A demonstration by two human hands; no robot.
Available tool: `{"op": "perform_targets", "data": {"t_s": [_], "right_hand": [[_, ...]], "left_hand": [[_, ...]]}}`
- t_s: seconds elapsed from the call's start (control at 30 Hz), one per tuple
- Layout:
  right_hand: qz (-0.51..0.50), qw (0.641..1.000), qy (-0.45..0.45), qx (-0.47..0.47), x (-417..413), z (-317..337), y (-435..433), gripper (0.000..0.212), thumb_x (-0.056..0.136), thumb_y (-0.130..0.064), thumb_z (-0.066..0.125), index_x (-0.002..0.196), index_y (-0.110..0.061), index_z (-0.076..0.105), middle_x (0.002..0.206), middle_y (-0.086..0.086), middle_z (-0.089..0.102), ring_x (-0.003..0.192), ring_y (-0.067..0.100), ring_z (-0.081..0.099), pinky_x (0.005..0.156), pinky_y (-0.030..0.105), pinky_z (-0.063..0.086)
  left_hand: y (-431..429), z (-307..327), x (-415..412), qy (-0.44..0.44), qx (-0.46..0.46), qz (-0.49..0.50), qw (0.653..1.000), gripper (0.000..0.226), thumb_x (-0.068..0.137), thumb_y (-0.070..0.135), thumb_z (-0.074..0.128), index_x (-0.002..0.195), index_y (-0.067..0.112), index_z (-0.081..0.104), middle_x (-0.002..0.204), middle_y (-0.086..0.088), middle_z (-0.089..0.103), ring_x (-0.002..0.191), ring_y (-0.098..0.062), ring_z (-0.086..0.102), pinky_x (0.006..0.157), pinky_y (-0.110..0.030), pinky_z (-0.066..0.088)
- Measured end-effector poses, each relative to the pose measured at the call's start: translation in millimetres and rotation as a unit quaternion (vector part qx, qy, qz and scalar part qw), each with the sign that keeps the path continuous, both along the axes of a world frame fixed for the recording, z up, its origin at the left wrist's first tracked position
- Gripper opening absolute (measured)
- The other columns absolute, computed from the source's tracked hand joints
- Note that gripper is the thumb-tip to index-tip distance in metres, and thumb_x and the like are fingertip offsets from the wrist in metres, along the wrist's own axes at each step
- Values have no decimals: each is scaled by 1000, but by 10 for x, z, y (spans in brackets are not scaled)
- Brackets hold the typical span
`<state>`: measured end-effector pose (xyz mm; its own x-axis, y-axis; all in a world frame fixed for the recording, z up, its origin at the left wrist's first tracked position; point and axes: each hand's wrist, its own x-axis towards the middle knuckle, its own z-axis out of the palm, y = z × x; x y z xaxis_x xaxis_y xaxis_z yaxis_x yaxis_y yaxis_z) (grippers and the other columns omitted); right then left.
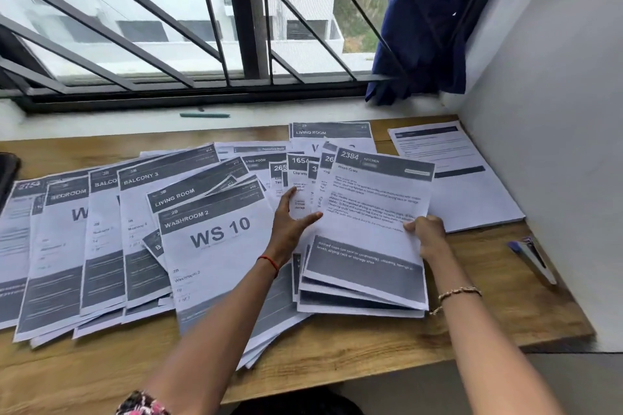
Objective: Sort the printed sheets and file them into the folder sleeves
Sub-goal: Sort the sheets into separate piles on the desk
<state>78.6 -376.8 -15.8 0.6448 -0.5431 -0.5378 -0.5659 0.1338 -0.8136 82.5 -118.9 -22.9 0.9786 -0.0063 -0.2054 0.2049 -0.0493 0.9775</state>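
Wooden desk [488,313] is covered with printed sheets [101,229], fanned left to centre with room headers showing (Bedroom, Balcony, Washroom 2). Separate neat stack [472,192] far right. Sorting looks midway; no folder sleeves in view, so filing seems unstarted. Kitchen sheet [377,199] is lifted right of centre, right hand [426,234] pinching its edge. Left hand [293,222] flat, fingers straight, touching the sheets beside it.

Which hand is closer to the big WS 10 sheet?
Left. The left hand lies at the right edge of the WS 10 sheet; the right hand grips the Kitchen sheet farther right.
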Motion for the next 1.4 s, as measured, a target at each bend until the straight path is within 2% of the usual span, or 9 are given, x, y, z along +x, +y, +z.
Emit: {"op": "perform_targets", "data": {"t_s": [0.07, 0.2, 0.3, 0.43, 0.77, 0.9, 1.07, 1.27, 1.4], "right_hand": [[27, 1000, -13, -5, 18, -12, 49, 34, 77, 18, 49, 108, 10, 61, 93, 13, 62, 83, 25, 56, 84, 38, 47], [100, 993, -23, -49, 12, 18, 29, 30, 78, 10, 54, 103, -3, 64, 104, 13, 66, 91, 26, 60, 90, 39, 49], [141, 988, -40, -48, -1, 68, -36, 30, 80, 10, 53, 106, -2, 62, 106, 14, 65, 91, 27, 60, 86, 39, 51], [175, 982, -65, -31, -12, 127, -57, 30, 83, 4, 61, 112, -1, 61, 106, 10, 64, 82, 18, 61, 61, 17, 51], [188, 975, -58, 107, -1, 173, -153, 47, 82, -35, 66, 117, -4, 59, 102, 10, 67, 80, 19, 60, 68, 29, 42], [203, 957, -63, 195, 10, 225, -114, 32, 91, -25, 55, 118, -9, 56, 109, 9, 65, 86, 17, 65, 71, 26, 51], [229, 937, -112, 238, 69, 264, -4, 90, 33, -42, 93, 112, -10, 62, 103, 2, 72, 89, 14, 70, 69, 20, 55], [186, 948, -148, 211, 209, 235, -61, 106, 26, -32, 96, 119, -2, 56, 98, 0, 73, 84, 16, 71, 67, 24, 56], [166, 957, -157, 178, 176, 215, -158, 105, 15, -34, 96, 108, 0, 60, 87, 1, 74, 76, 14, 71, 63, 24, 57]], "left_hand": [[-81, 10, -1, 6, -16, -24, 1000, 83, 75, 0, 74, 143, 13, 29, 138, 4, 37, 125, -8, 34, 94, -5, 32], [-149, 2, 27, 17, -69, -60, 996, 93, 73, -17, 65, 143, 25, 21, 145, -11, 37, 130, -25, 41, 106, -39, 39], [-180, 52, 49, 21, -107, -72, 991, 90, 74, -21, 60, 143, 22, 21, 139, -8, 42, 124, -22, 46, 92, -22, 49], [-247, 118, 61, 36, -153, -86, 984, 84, 59, -8, 49, 138, 17, 33, 126, -7, 55, 106, -13, 59, 78, -19, 52], [-416, 262, 145, 103, -299, -38, 948, 76, 74, -28, 31, 138, 13, 40, 119, -14, 61, 100, -29, 62, 70, -32, 56], [-456, 261, 184, 109, -341, -44, 933, 74, 76, -26, 34, 137, 15, 41, 121, -17, 59, 101, -33, 60, 70, -35, 57], [-450, 258, 225, 107, -360, -53, 925, 73, 77, -25, 36, 139, 14, 39, 122, -17, 58, 98, -30, 62, 74, -36, 57], [-346, 334, 316, 79, -246, -34, 965, 59, 82, -19, 43, 132, 12, 45, 117, -8, 61, 91, -14, 65, 71, -21, 54], [-164, 140, 403, 59, 135, 113, 983, 37, 90, 6, 55, 127, 2, 53, 130, -16, 53, 120, -31, 47, 101, -33, 38]]}}
